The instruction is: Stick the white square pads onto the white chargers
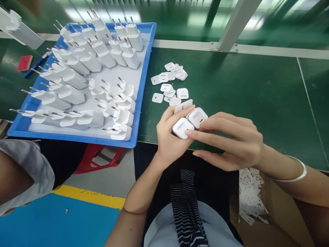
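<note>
Left hand [168,137] grips two white charger bodies side by side at the near edge of the green table [244,89]: one charger [182,127] nearer the palm, the second charger [197,117] just beyond it, touching. Both show their flat end faces up. A strip of white labels [183,105] sits against the left fingers behind the chargers. Right hand [231,144] is not clenched on anything, fingers extended; its index fingertip [189,132] presses on the face of the near charger.

Just beyond the hands, a loose scatter of small white end caps [170,82] lies on the table, some stacked. To the left, a blue tray [144,82] with a white liner holds many white plug adapters [77,68], prongs pointing up and left, some in rows, some tipped over. Red stool [99,157] shows under the tray's near edge. Silver bangle [295,176] on the right wrist. Cardboard box with printed sheets [250,195] at lower right.
</note>
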